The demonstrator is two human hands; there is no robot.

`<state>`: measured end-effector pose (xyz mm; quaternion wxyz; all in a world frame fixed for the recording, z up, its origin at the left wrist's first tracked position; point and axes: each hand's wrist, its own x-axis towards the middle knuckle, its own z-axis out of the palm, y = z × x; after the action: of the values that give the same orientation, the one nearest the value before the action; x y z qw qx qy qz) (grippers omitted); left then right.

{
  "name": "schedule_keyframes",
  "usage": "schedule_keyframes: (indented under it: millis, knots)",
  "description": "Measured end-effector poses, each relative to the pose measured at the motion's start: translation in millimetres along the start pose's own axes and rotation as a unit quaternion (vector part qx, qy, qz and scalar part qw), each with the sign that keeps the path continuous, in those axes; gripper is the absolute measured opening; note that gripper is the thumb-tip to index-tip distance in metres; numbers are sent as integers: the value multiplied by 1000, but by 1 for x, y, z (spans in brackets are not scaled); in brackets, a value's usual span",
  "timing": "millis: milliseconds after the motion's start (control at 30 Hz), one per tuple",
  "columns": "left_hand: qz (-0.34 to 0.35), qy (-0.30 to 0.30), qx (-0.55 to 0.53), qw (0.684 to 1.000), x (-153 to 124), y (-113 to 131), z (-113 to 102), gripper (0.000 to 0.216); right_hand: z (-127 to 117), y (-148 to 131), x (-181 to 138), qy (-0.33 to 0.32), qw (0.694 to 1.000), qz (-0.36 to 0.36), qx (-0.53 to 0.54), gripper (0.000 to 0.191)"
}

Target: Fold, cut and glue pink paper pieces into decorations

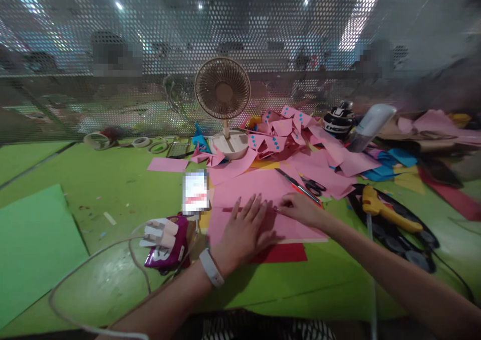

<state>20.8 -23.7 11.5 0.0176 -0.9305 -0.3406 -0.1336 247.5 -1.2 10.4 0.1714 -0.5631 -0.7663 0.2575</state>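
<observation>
Pink paper sheet lies flat on the green desk, directly ahead of the person, with a red sheet showing from under its near edge. A darker crease or strip runs across the pink sheet between the two hands.

Left hand: open, palm down, fingers spread, pressed flat on the sheet. It grips nothing. White wristband on that wrist.

Right hand: fingers curled, tips on the sheet at the right end of the crease. Cannot tell whether it pinches the paper or only presses it.

Scissors lie just beyond the right hand, on the pink paper. Yellow glue gun to the right. Small fan stands behind, beside a heap of pink scraps. Purple pouch near the left wrist.
</observation>
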Motion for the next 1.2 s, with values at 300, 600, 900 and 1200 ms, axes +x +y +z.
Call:
schedule_keyframes:
  millis: [300, 600, 900, 1200]
  knots:
    - [-37, -41, -59, 997, -4, -1, 12, 77, 2, 4, 1, -16, 1000, 6, 6, 25]
    - [-35, -86, -57, 994, -1, -7, 10, 76, 0, 3, 1, -22, 1000, 7, 2, 28]
    - [-31, -82, -38, 995, 0, -5, 9, 83, -4, 2, 4, -40, 999, 18, 19, 29]
    - [-28, -73, -41, 996, 1, -4, 6, 83, -15, 22, -15, -4, 999, 28, -44, 35]
